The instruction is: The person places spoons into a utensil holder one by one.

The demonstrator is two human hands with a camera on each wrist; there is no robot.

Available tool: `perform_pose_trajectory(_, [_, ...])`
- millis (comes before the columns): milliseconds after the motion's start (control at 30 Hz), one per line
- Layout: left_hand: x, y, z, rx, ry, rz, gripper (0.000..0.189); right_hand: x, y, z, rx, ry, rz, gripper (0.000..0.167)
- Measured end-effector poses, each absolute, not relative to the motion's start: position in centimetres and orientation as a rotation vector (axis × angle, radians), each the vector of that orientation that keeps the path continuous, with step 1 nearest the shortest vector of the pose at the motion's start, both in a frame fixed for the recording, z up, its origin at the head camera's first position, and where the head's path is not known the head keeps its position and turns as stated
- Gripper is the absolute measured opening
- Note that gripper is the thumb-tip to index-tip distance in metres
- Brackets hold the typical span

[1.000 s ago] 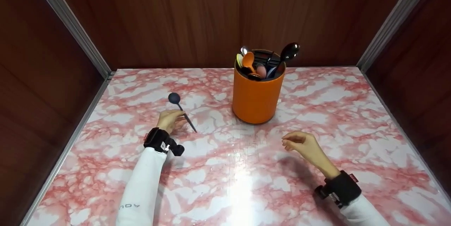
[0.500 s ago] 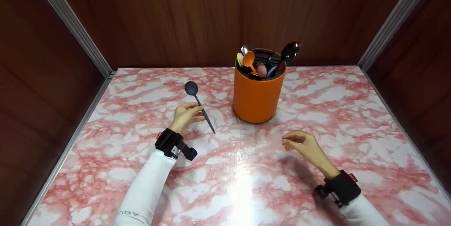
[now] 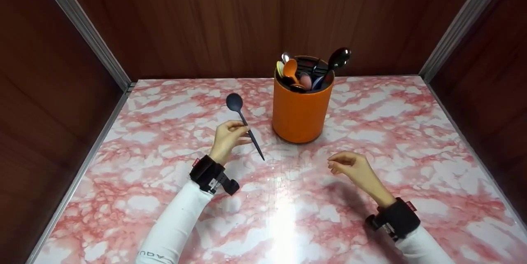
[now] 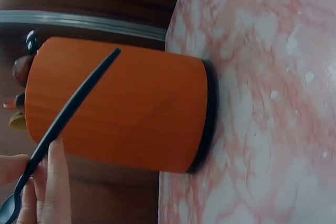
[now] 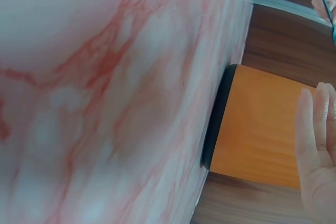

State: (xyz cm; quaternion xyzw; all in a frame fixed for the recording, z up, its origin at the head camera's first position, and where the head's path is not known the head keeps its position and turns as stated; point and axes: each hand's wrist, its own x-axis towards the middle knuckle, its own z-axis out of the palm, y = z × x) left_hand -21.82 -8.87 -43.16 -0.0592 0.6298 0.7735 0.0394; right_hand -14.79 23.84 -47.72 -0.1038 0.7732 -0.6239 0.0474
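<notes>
My left hand (image 3: 227, 138) pinches a dark grey spoon (image 3: 234, 102) by its thin handle, bowl up and away, handle end slanting down to the right. In the left wrist view the spoon's handle (image 4: 79, 95) crosses in front of an orange cylindrical utensil holder (image 4: 126, 103). That holder (image 3: 300, 117) stands upright to the right of the left hand. My right hand (image 3: 358, 171) hovers over the table at the right, fingers loosely bent and holding nothing. The right wrist view shows its fingers (image 5: 305, 129) overlapping the holder.
Several utensils stand in the holder, among them an orange spoon (image 3: 290, 69) and a glossy black spoon (image 3: 340, 59) leaning out to the right. The red-and-white marbled table (image 3: 164, 128) is bounded by dark wood panels (image 3: 214, 21) with metal edge strips (image 3: 84, 29).
The left hand has lifted and carried the spoon rightward, closer to the utensil holder. The right hand has stayed almost still.
</notes>
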Motion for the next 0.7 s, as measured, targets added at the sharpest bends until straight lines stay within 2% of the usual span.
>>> perform_pose_trajectory(700, [-18.6, -5.1, -43.3, 0.068, 1.844, 2.336, 0.016, -14.9, 22.1, -47.2, -0.364, 2.337, -1.947, 0.028])
